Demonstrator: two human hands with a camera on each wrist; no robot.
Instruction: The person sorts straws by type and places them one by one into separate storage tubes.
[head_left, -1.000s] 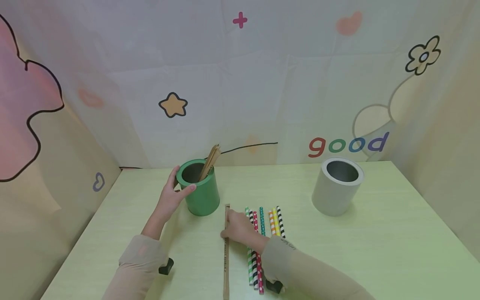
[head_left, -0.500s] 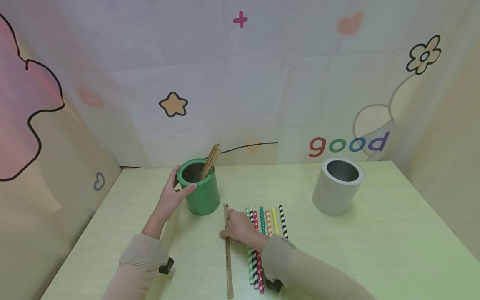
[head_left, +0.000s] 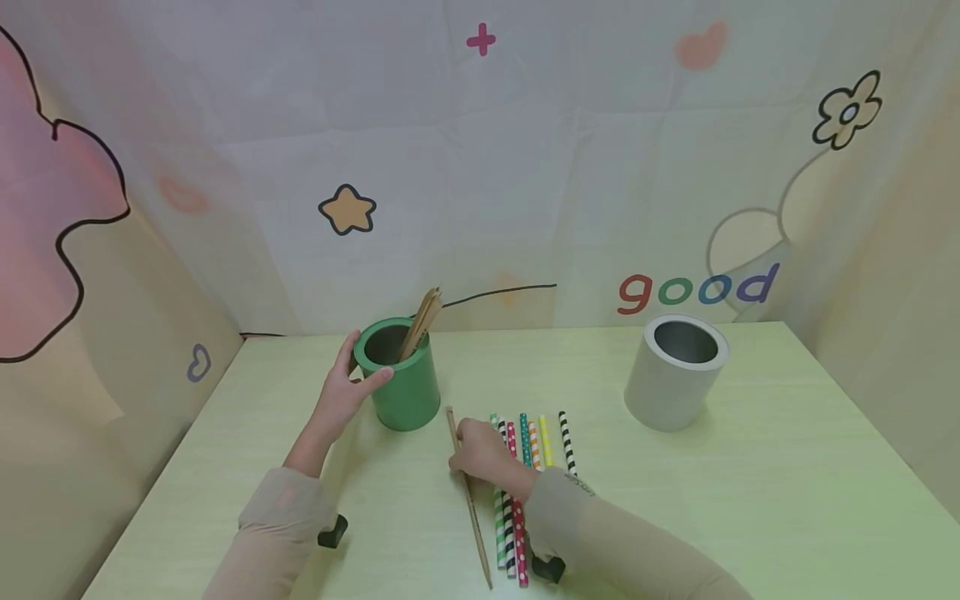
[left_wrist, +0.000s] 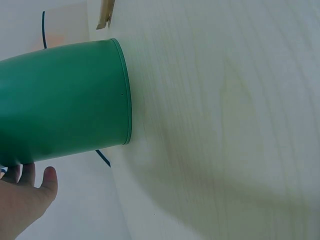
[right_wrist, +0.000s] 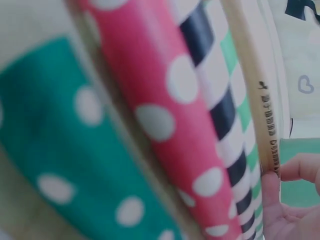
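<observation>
Right hand (head_left: 480,454) pinches thin wooden stick (head_left: 471,507) | left hand (head_left: 341,396) grips smooth green cylinder (head_left: 401,392)

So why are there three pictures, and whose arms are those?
They belong to one person who wears three small cameras. The wide picture comes from a camera on the head, looking down at a pale table. The other two come from cameras on the wrists, so everything looks huge and close. The left hand holds a green cup that has brown paper sticks in it. The right hand pinches one more brown stick lying on the table. Beside it lie colourful straws with stripes and dots. A grey cup stands farther to the right. The blurry picture with the big dots is those same straws seen from the right wrist.
</observation>
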